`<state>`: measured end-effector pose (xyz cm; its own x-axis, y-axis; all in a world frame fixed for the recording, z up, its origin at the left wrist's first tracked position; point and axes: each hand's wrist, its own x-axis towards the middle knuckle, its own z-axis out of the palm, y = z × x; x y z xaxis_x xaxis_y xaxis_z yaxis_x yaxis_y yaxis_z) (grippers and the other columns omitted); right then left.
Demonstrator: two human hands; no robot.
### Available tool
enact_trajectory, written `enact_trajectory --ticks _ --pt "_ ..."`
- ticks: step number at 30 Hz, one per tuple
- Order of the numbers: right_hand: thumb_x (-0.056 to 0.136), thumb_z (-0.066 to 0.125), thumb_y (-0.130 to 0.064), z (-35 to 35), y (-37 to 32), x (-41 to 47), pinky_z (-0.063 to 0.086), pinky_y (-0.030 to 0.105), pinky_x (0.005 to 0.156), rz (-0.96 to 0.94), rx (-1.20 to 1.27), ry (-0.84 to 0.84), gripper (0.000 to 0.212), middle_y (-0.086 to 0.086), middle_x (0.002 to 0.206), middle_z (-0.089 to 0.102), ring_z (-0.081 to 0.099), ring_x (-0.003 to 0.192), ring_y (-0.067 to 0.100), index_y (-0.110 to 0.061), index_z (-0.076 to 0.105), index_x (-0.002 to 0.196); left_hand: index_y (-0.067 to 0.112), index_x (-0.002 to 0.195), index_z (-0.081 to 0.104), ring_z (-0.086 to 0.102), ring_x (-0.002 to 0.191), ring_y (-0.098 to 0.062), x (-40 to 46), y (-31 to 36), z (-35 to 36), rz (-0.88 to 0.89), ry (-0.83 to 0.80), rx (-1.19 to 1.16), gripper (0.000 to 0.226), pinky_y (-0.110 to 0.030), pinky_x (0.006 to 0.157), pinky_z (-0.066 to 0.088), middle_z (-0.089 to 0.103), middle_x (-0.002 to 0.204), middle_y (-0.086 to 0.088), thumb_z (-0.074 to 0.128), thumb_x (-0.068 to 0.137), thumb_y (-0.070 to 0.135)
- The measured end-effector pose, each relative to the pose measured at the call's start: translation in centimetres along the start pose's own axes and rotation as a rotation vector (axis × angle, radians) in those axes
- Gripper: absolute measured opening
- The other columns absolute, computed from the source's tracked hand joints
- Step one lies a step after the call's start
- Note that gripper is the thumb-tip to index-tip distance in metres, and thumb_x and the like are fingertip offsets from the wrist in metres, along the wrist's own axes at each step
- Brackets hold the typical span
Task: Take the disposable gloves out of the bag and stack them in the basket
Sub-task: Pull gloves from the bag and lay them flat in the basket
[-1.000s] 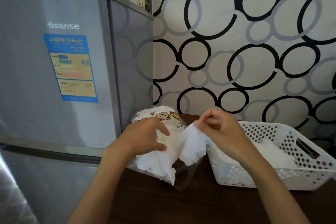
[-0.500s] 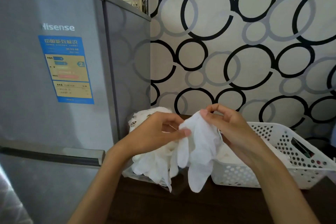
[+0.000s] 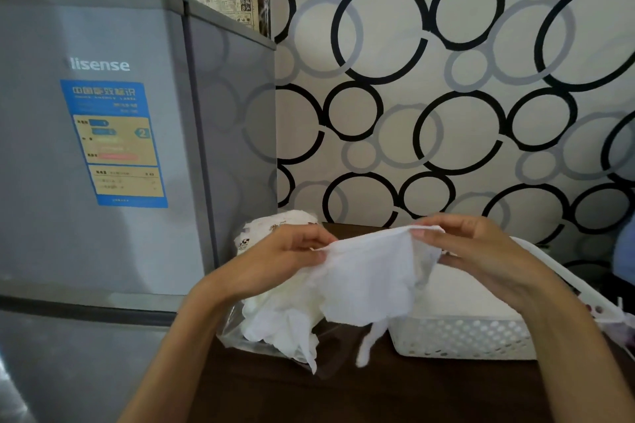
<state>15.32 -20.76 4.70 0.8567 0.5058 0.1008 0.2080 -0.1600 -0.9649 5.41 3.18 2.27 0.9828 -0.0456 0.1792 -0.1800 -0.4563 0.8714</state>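
At left stands the fridge [image 3: 103,148]. Our left hand [image 3: 275,261] and right hand [image 3: 481,257] pinch the top edge of one white glove [image 3: 371,278], stretched between them above the bag [image 3: 275,330] of gloves, beside the white basket [image 3: 464,336].

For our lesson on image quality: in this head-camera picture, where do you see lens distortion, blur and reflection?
Head view: the wide-angle lens bows the fridge edges; the held glove and both hands, left hand and right hand, look slightly soft; the wallpaper's rings reflect faintly on the fridge's side; light is dim and even, without hard shadows.
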Motion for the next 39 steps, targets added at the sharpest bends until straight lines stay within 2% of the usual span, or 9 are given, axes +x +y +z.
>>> enact_trajectory --ticks 4,7,14,21,23,28,32,34,39 --pt "0.091 0.058 -0.019 1.0 -0.2 0.2 0.050 0.027 0.079 -0.099 0.068 0.093 0.014 0.000 0.090 0.073 0.065 0.085 0.010 -0.021 0.072 0.091 0.024 0.093 0.064 0.058 0.083 0.010 0.8 0.5 1.7 -0.021 0.058 0.021 0.019 -0.002 0.074 0.041 0.064 0.088 0.017 0.046 0.096 0.017" --pt "0.090 0.061 -0.026 0.8 -0.3 0.1 0.051 0.024 0.068 -0.093 0.039 0.145 0.013 -0.001 0.084 0.074 0.067 0.074 0.009 -0.020 0.072 0.089 0.030 0.077 0.059 0.051 0.066 0.014 1.3 0.5 2.6 -0.029 0.153 0.050 0.031 0.002 0.060 0.035 0.059 0.071 0.025 0.041 0.100 0.020" --pt "0.081 0.068 -0.026 -2.8 -0.4 -0.4 0.055 0.021 0.063 -0.116 0.151 0.226 0.008 -0.002 0.081 0.075 0.069 0.072 0.010 -0.021 0.074 0.083 0.030 0.091 0.068 0.063 0.082 0.008 1.7 0.8 3.6 0.088 0.180 0.129 0.014 -0.008 0.073 0.046 0.068 0.086 0.024 0.054 0.094 0.030" --pt "0.089 0.061 -0.028 -7.0 1.0 0.1 0.049 0.017 0.064 -0.303 0.084 0.536 0.008 -0.012 0.077 0.070 0.064 0.074 0.001 -0.028 0.067 0.083 0.022 0.094 0.071 0.069 0.082 -0.015 6.3 3.3 5.5 0.124 0.197 0.113 0.030 -0.031 0.079 0.055 0.073 0.085 0.003 0.045 0.099 0.034" --pt "0.091 0.060 -0.025 -7.7 1.6 0.4 0.046 0.012 0.060 -0.382 -0.022 0.686 0.008 -0.014 0.076 0.066 0.061 0.071 -0.001 -0.027 0.064 0.084 0.025 0.094 0.069 0.068 0.087 -0.014 7.8 3.8 6.4 0.116 0.168 0.073 0.030 -0.028 0.082 0.054 0.072 0.088 0.007 0.041 0.100 0.034" --pt "0.093 0.058 -0.027 -9.5 3.3 0.9 0.044 0.020 0.061 -0.501 -0.261 0.967 0.013 -0.003 0.076 0.063 0.057 0.069 0.011 -0.018 0.066 0.096 0.011 0.107 0.065 0.059 0.093 -0.010 11.6 4.6 9.4 0.088 0.184 0.024 0.035 -0.016 0.077 0.040 0.067 0.104 -0.004 0.037 0.102 0.031" --pt "0.093 0.056 -0.026 -10.0 3.8 1.1 0.041 0.016 0.056 -0.528 -0.349 0.956 0.019 -0.001 0.077 0.062 0.054 0.065 0.009 -0.011 0.067 0.099 0.011 0.113 0.058 0.060 0.109 -0.020 13.1 4.4 11.5 -0.058 0.239 -0.190 0.032 -0.030 0.092 0.044 0.064 0.114 -0.007 0.034 0.102 0.028" --pt "0.093 0.057 -0.025 -9.5 3.6 1.2 0.041 0.010 0.053 -0.532 -0.306 0.902 0.015 -0.005 0.072 0.060 0.055 0.063 0.005 -0.014 0.065 0.096 0.010 0.112 0.055 0.058 0.102 -0.021 12.8 4.3 11.8 -0.050 0.319 -0.171 0.032 -0.029 0.085 0.044 0.061 0.110 -0.008 0.031 0.103 0.028" --pt "0.093 0.058 -0.026 -8.2 2.2 1.7 0.031 0.011 0.040 -0.553 -0.111 0.795 0.014 0.000 0.049 0.056 0.045 0.043 0.005 -0.027 0.057 0.079 0.024 0.079 0.043 0.047 0.066 -0.008 10.5 5.5 10.9 0.090 0.640 0.111 0.028 -0.031 0.061 0.036 0.050 0.073 0.007 0.030 0.103 0.032"
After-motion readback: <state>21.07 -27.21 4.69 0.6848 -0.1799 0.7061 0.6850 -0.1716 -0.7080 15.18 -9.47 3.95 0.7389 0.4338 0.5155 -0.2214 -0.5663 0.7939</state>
